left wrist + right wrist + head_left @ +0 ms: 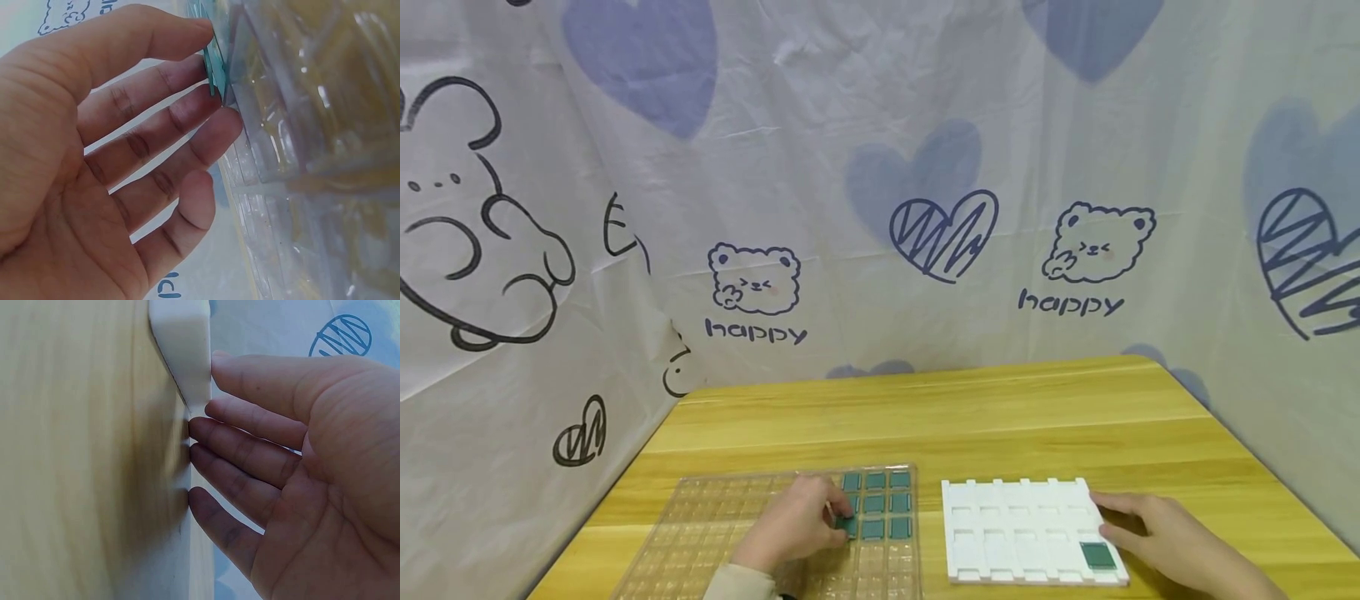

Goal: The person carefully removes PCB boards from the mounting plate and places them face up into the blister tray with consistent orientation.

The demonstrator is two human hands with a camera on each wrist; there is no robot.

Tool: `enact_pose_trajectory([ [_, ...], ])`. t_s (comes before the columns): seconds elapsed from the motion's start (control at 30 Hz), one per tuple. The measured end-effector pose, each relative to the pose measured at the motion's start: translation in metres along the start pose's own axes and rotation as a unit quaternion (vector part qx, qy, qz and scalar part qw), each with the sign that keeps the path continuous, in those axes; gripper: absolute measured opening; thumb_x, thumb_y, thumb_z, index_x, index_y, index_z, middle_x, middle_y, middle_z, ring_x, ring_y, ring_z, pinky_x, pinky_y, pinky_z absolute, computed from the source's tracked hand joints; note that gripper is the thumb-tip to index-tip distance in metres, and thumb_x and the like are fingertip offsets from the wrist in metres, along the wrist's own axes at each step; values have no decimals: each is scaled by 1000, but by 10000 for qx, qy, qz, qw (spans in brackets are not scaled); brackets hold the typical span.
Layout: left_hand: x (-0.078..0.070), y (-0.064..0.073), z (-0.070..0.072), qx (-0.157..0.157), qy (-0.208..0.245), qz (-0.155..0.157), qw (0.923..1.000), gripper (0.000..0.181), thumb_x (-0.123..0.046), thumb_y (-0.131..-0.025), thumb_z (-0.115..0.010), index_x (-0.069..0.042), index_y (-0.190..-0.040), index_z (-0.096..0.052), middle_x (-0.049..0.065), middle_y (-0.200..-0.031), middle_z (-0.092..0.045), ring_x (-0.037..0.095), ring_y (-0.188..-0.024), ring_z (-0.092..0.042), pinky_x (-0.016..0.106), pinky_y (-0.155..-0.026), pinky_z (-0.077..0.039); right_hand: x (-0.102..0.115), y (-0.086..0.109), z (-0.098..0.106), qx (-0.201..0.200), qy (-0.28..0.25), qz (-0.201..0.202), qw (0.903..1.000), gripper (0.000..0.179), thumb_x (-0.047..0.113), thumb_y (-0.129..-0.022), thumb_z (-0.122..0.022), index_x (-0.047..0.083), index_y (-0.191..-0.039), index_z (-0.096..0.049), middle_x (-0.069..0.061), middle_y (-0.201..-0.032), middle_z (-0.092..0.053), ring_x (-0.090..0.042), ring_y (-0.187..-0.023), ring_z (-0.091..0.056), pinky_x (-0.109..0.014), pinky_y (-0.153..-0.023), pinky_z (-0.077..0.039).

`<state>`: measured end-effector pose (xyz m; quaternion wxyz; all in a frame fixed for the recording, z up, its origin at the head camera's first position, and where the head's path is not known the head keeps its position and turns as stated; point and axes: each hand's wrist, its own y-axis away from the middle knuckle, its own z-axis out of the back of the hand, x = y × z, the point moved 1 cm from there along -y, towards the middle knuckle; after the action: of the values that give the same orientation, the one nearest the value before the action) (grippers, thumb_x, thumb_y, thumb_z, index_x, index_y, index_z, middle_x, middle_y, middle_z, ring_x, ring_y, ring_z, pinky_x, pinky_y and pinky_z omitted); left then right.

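Note:
My left hand (797, 521) is over the clear plastic tray (715, 508) at the left. Its thumb and index finger pinch a green square chip (214, 59) by the edges, and the other fingers spread beside the tray's pockets. Several more green chips (875, 504) lie in the pockets at the tray's right side. At the right stands a white slotted tray (992, 525) with one green chip (1097, 555) in its near right corner pocket. My right hand (1180, 533) rests its thumb and fingertips along the right edge of that white tray, fingers nearly straight.
Both trays lie side by side on a yellow wood-grain table (925, 417), a narrow strip of wood between them. Printed white cloth (865, 333) with hearts and bears hangs behind the table and along both sides.

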<state>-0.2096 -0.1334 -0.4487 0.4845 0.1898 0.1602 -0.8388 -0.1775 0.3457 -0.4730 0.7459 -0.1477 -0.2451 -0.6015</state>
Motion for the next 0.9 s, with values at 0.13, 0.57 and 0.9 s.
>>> enact_pose_trajectory([
  [0.13,1,0,0,8,22,40,10000,19,-8,-76,-93,-14,-91,-82,-4,-90,-72,6,-76,-64,25,-68,-54,1,0,-1,11,-17,-71,10000,56,31,-101,-74,-2,-145,-64,-26,-142,-68,-48,-133,-63,-62,-105,-54],
  [0.57,-2,1,1,54,144,113,9998,21,-6,-77,-92,-12,-93,-82,-2,-91,-72,10,-79,-65,26,-69,-55,1,-1,-1,98,-67,-149,9998,57,32,-101,-74,-3,-145,-63,-25,-142,-69,-46,-132,-64,-61,-105,-54],
  [0.9,-1,1,-1,34,-6,119,9999,20,-7,-76,-92,-14,-92,-81,-5,-89,-71,5,-77,-61,27,-69,-54,1,-1,-1,89,-8,-168,9998,58,33,-101,-74,-3,-146,-63,-25,-143,-68,-47,-133,-63,-62,-105,-53],
])
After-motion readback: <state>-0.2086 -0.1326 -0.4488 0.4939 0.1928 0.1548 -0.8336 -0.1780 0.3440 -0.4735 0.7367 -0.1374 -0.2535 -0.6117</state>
